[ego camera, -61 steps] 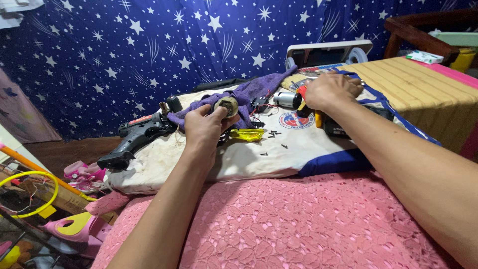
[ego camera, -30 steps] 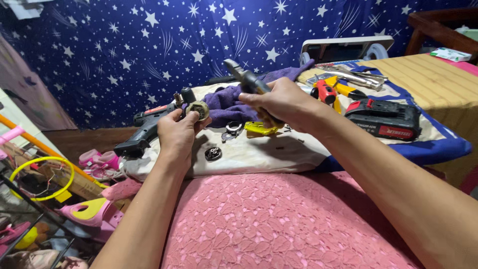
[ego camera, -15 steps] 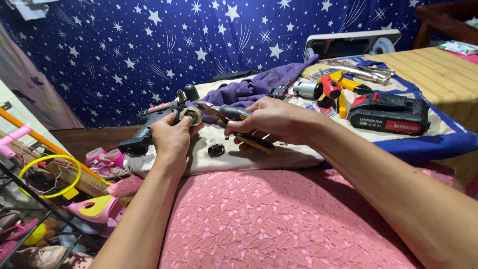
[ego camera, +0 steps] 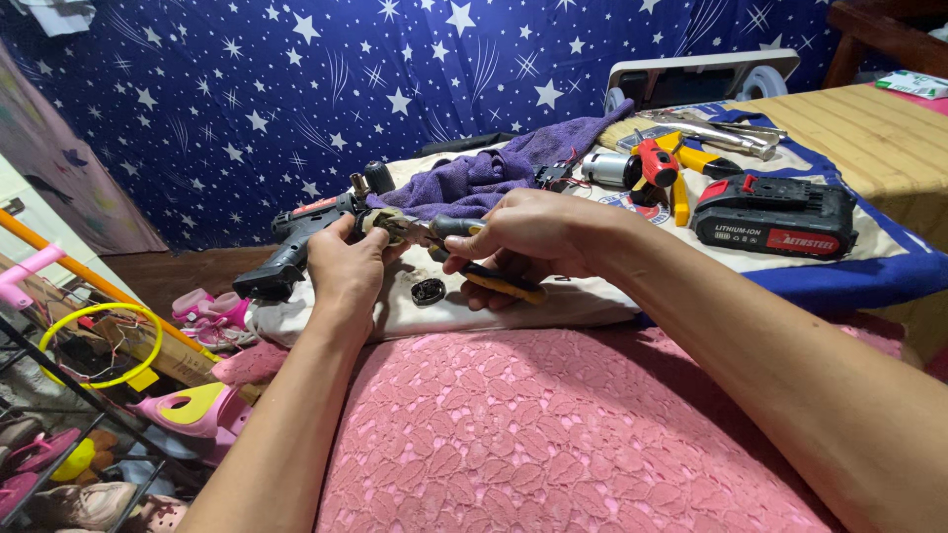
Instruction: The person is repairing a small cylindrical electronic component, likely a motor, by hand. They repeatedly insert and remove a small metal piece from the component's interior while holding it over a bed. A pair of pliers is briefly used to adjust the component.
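1. The left hand [ego camera: 346, 265] was closed around a small round metal part [ego camera: 380, 223], held up just above the near left of the cloth [ego camera: 553, 301].
2. The right hand [ego camera: 528, 237] gripped pliers [ego camera: 489, 278], their tip touching that part.
3. A small black ring [ego camera: 428, 291] lay on the cloth just below the hands.
4. Farther right sat a black battery pack [ego camera: 775, 217]; a purple towel [ego camera: 494, 173] lay beyond.

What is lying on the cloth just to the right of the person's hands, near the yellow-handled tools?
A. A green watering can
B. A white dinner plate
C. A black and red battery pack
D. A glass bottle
C: a black battery pack with a red panel lies flat on the cloth, right of the right hand and the yellow-handled tools.
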